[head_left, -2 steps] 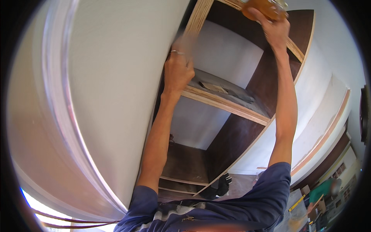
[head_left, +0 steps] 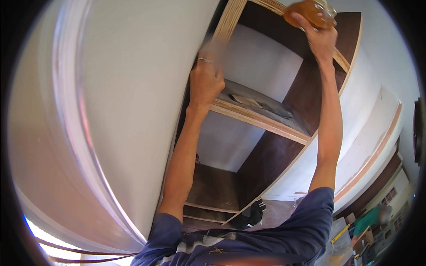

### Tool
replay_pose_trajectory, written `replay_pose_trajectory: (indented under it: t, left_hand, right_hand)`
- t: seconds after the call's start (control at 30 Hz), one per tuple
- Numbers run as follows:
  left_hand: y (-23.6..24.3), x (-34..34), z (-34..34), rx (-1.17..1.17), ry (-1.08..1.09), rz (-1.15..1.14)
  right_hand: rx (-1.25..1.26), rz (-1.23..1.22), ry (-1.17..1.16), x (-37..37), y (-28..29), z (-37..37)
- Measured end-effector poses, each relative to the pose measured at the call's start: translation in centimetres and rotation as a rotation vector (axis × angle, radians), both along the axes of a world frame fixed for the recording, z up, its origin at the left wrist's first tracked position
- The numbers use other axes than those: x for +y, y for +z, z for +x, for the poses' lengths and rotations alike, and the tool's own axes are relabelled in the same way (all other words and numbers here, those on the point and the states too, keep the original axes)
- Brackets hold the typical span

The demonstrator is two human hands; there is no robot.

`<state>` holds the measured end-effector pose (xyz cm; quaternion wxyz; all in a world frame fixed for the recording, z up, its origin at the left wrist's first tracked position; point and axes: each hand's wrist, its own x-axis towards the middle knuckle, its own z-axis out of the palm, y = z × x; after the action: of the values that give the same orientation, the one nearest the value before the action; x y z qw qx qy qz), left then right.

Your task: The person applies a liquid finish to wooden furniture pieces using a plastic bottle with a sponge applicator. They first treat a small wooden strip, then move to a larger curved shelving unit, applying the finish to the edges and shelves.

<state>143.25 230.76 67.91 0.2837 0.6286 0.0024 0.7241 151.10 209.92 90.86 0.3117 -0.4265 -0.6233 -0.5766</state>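
At the upper right my right hand (head_left: 323,39) is closed round an amber, see-through plastic bottle (head_left: 310,14), held tilted beside the cabinet's top rail (head_left: 271,5). My left hand (head_left: 206,80), with a ring on one finger, is raised at the left upright (head_left: 230,21) of an open-fronted cabinet. Its fingers look curled in, but a blur covers their tips, so whatever they hold is hidden. Raw layered wood edges show along the cabinet's front; its inner sides are dark brown and the back panels pale.
A flat scrap (head_left: 245,100) and dark pieces lie on the middle shelf (head_left: 262,120). The large pale panel (head_left: 133,97) stands close along my left. A black item with white stripes (head_left: 256,213) lies on the floor below. Far right, a person in green (head_left: 369,220) is near boxes and a yellow level (head_left: 340,233).
My right hand and the amber bottle have shifted slightly to the right and down. My left hand stays at the upright, almost unmoved.
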Motion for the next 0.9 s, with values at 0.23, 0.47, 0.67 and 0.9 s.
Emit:
replay_pose_trajectory:
  t: [0.23, 0.47, 0.67, 0.9]
  left_hand:
    - [0.0, 0.1, 0.0, -0.016, 0.03, 0.042]
    - [0.4, 0.1, -0.3, -0.036, 0.06, 0.052]
    - [0.4, -0.2, -0.3, -0.029, 0.046, 0.029]
    - [0.3, -0.1, -0.6, -0.025, 0.07, 0.056]
  right_hand:
    - [0.066, -0.115, 0.187, 3.8, 0.6, -1.3]
    - [0.125, -0.083, 0.026, 0.0, 1.9, -1.0]
    - [0.17, 0.001, 0.111, -5.6, 1.1, 1.9]
    - [0.103, -0.007, 0.075, -2.9, 1.2, 1.7]
